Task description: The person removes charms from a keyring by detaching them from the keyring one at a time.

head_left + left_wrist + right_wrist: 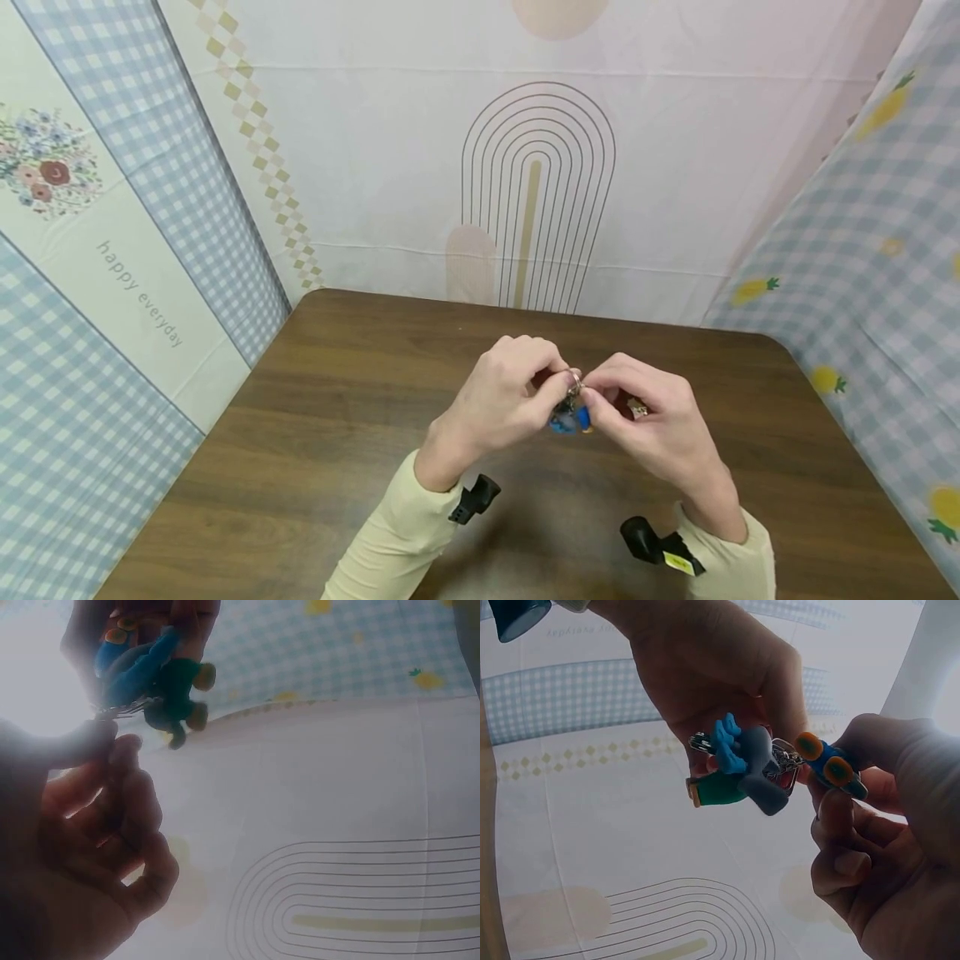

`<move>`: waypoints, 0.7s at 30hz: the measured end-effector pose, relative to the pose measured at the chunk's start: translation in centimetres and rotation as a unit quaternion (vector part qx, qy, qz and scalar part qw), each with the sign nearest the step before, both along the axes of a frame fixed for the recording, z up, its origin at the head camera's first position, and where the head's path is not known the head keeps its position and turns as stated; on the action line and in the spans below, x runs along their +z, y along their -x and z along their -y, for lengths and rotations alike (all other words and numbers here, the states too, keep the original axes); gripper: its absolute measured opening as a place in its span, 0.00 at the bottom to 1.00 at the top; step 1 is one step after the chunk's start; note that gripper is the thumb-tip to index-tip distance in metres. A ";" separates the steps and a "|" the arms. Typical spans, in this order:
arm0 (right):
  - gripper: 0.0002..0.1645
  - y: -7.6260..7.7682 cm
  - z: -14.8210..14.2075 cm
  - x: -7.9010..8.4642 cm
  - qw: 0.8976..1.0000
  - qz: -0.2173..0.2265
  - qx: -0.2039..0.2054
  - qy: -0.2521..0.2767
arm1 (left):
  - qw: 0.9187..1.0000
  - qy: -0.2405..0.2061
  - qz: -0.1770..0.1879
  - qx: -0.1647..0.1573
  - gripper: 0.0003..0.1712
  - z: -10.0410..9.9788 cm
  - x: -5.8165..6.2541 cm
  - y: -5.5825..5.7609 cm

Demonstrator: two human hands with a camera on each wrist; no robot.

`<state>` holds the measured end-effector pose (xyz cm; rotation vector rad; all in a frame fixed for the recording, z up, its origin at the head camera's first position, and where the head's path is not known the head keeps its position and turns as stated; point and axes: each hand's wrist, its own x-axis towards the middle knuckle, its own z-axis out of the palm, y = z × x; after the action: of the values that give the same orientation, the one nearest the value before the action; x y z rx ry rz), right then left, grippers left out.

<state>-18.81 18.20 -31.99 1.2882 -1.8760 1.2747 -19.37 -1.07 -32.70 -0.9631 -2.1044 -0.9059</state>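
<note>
A keychain with several small figure charms is held up over the table between both hands. My left hand [510,396] pinches its metal ring [576,380] from the left with thumb and index finger. From the other side my right hand [652,408] pinches at the same ring with thumb and fingertips. In the right wrist view, a blue figure with orange feet [840,771] is right at the right fingertips. A grey-and-blue figure [761,769] and a green piece [718,789] hang below the left hand. A small pale gold piece [637,408] shows within the right hand's curl.
The brown wooden table [300,467] lies under both hands. A white patterned cloth [375,167] hangs behind its far edge, with checked cloths at the left [135,125] and right [862,267]. Black wrist cameras sit on the left [476,498] and right [641,540] wrists.
</note>
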 end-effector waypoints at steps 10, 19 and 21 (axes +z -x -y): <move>0.14 0.1 0.0 0.2 1.000 -0.007 -0.006 0.002 | 1.000 -0.004 -0.017 0.022 0.04 -0.2 -0.1 0.1; 0.12 0.0 -0.2 0.3 1.000 -0.004 0.006 0.008 | 0.998 -0.028 -0.041 0.032 0.07 -0.4 0.0 -0.2; 0.10 0.0 -0.3 0.3 1.000 -0.002 0.009 0.008 | 0.999 -0.033 -0.029 0.030 0.09 -0.5 0.1 -0.3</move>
<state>-18.78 18.49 -31.68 1.3016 -1.8504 1.2929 -19.07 -0.61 -32.61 -0.8766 -2.0314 -0.9003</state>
